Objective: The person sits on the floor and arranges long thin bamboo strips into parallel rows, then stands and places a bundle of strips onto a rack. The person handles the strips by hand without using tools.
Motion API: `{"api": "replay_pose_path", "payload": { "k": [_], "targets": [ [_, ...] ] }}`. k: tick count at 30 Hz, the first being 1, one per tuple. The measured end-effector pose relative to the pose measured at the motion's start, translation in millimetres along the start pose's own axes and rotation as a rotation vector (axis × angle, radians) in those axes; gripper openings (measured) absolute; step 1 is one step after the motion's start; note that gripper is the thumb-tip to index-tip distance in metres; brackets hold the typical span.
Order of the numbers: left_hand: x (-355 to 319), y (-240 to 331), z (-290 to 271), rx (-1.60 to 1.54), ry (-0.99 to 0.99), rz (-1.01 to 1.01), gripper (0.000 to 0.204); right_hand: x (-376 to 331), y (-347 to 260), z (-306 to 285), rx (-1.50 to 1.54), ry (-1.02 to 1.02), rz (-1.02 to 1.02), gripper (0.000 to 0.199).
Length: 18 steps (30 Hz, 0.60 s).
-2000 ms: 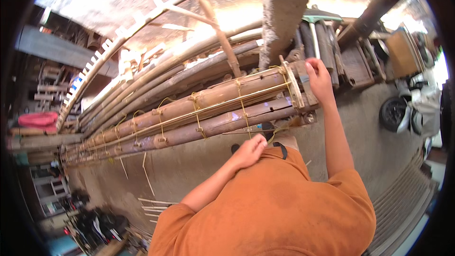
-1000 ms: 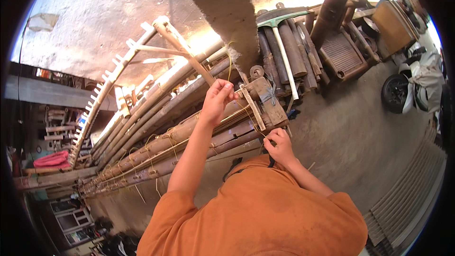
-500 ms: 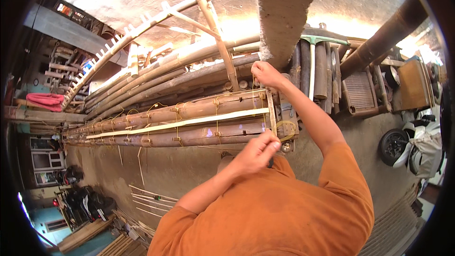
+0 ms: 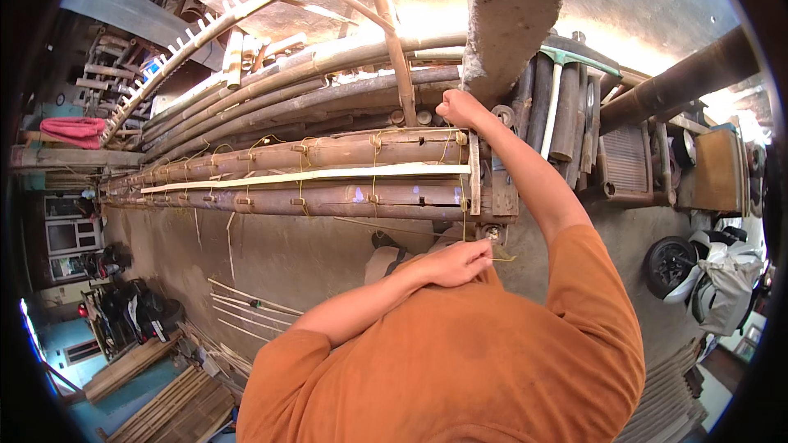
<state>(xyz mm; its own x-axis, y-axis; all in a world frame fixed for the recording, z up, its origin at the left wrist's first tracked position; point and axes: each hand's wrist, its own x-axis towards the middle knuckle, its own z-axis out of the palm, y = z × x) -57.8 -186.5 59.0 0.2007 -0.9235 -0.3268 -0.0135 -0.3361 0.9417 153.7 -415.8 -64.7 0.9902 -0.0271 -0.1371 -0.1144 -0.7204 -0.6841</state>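
Note:
Two long brown bamboo poles lie side by side, an upper one (image 4: 341,151) and a lower one (image 4: 328,200), with yellow ties along them. Between them runs a pale split-bamboo strip (image 4: 312,175). A short wooden crosspiece (image 4: 474,172) spans their right end. My left hand (image 4: 461,263), below the lower pole and close to my body, is closed on a thin yellow cord (image 4: 505,259) whose loose end sticks out to the right. Beyond the upper pole, my right hand (image 4: 461,110) is a fist; cord shows just under it, running down towards the poles.
A concrete pillar (image 4: 505,25) stands just past my right hand. Stacked bamboo poles (image 4: 279,86) lie behind the frame. To the right are a green-headed tool with a pale handle (image 4: 552,107) and a motorcycle wheel (image 4: 669,267). Thin strips (image 4: 246,308) lie on the floor at left.
My left hand has drawn down from the crosspiece towards my body, pulling the cord. My right hand stays beyond the upper pole, now lower beside the pole's end. The view has shifted slightly.

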Motion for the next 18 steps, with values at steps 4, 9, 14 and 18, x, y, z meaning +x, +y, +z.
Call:
{"api": "replay_pose_path", "payload": {
  "k": [4, 9, 14, 18],
  "targets": [
    [24, -103, -3, -0.092, 0.119, -0.039, 0.017, -15, -16, -19, -0.083, 0.131, 0.003, 0.028],
    [16, -138, -9, -0.507, 0.178, 0.032, 0.014, -75, -101, -29, -0.131, 0.396, -0.557, 0.021],
    [-23, -135, 1, -0.432, 0.567, 0.157, 0.035, -136, -118, -4, -0.605, -0.165, -0.496, 0.036],
    [-93, -156, 20, -0.502, 0.967, 0.129, 0.035, -145, -159, 6, -0.26, -0.087, -0.404, 0.018]
  ]
}}
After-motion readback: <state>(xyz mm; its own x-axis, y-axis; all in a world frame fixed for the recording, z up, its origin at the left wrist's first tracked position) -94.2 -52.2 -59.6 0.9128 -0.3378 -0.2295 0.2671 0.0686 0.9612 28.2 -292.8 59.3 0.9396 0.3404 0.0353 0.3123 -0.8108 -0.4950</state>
